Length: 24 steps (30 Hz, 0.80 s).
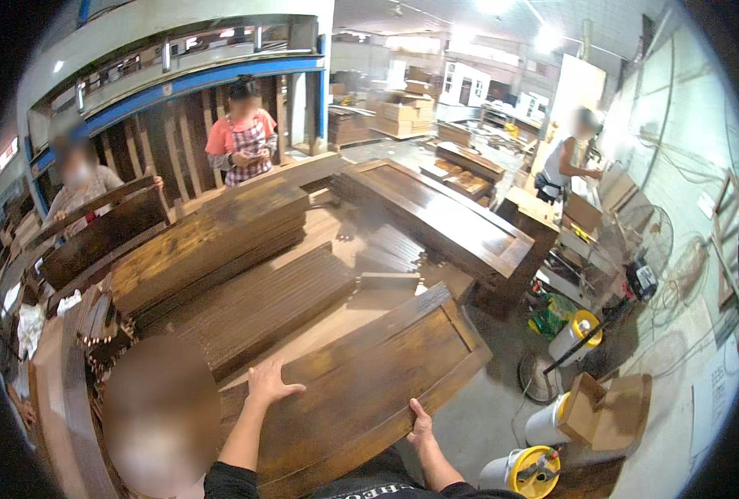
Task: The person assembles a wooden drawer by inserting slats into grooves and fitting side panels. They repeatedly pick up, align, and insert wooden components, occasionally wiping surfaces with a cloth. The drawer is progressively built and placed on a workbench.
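Observation:
A dark brown wooden panel [344, 391] with a raised frame along its right end lies in front of me, tilted across the view. My left hand [271, 384] rests on its left part, fingers stretched and thumb spread wide. At the near right edge, my right hand [420, 422] grips the panel, thumb on top and the fingers mostly hidden below. Beyond it, long dark wood strips [290, 303] lie side by side on the worktable, with a small wooden block [389, 281] near their right end.
Stacked boards [211, 241] and another framed panel [436, 212] stand beyond. Several people are around; one at the far left holds a dark wooden frame [108, 229]. Yellow-rimmed buckets [536, 470], an open cardboard box [610, 412] and a fan [648, 233] stand at right.

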Available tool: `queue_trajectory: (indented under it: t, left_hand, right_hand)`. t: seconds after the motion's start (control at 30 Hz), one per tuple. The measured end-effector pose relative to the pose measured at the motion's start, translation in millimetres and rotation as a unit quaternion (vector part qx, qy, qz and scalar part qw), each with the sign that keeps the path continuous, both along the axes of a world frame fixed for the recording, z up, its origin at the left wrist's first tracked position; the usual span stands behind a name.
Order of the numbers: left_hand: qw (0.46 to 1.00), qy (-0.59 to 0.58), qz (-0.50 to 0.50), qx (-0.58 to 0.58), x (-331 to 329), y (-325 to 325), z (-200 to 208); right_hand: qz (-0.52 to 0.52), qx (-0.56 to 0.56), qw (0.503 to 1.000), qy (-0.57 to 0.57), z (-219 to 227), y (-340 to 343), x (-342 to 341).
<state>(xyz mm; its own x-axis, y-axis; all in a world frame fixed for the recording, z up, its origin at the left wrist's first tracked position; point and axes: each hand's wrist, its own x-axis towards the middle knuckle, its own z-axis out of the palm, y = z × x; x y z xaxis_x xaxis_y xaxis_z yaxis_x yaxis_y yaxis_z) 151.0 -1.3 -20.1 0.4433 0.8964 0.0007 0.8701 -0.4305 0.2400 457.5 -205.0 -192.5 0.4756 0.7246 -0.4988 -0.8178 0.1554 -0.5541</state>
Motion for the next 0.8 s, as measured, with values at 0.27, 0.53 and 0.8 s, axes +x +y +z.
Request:
queue_trajectory:
  t: [0.27,0.53,0.8]
  left_hand:
    - [0.982,0.0,-0.047,0.181,-2,-24,136]
    - [0.925,-0.053,0.05,0.372,10,-97,319]
    - [0.975,0.051,-0.014,0.214,95,-19,191]
  right_hand:
    - [0.01,-0.045,0.999,-0.006,69,32,-23]
    - [0.163,0.15,0.97,-0.101,208,131,-52]
    - [0.512,0.039,0.673,-0.533,156,99,32]
